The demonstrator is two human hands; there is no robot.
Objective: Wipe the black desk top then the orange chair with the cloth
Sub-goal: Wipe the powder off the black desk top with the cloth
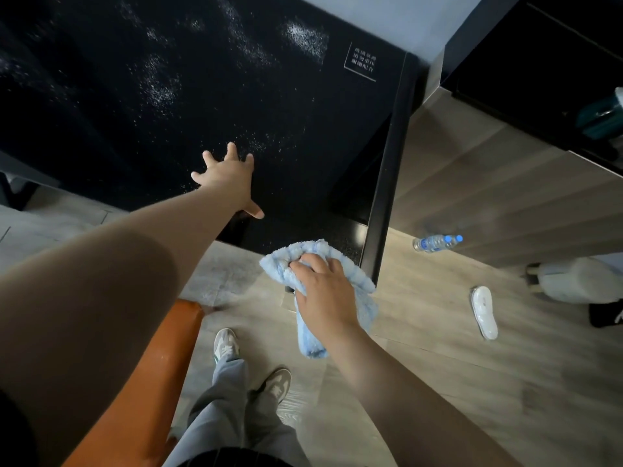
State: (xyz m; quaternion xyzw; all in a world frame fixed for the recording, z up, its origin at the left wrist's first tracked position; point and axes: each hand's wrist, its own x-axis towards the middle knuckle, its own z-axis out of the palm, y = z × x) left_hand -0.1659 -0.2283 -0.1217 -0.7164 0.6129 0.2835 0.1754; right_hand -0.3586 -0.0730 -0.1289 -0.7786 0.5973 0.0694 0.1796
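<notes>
**Fingers spread on the bench, cloth bunched at its near corner**

Fingers (pixel 232 150) of the left hand (pixel 226 178) are seen in the head view straight and splayed wide. They are laid on or just above the black bench (pixel 135 96) close to its near edge. Nothing is held, and actual contact cannot be confirmed. The right hand (pixel 322 291) is curled over a pale blue cloth (pixel 357 279). The cloth is bunched under the palm at the near right corner of the bench, beside the black leg (pixel 387 197), and a loose tail hangs below the wrist. Whether the cloth touches the top cannot be told.

The cloth is judged light, soft and limp, with a fluffy ribbed pile. It would best be gathered into a flat pad under the palm, so that the tail is not dragged. The bench top is shown as hard, flat and glossy, and is scattered with white dust (pixel 306 37), thickest toward the far side. A white printed label (pixel 362 62) is set near its far right corner. The orange chair (pixel 151 382) is seen at lower left beneath the left forearm, smooth and leather-like with a rounded edge. A wipe across it is expected to slide easily.

On the pale wood-grain floor (pixel 438 348) a plastic bottle (pixel 436 242) and a white slipper (pixel 484 311) are lying, well apart from the bench corner.
</notes>
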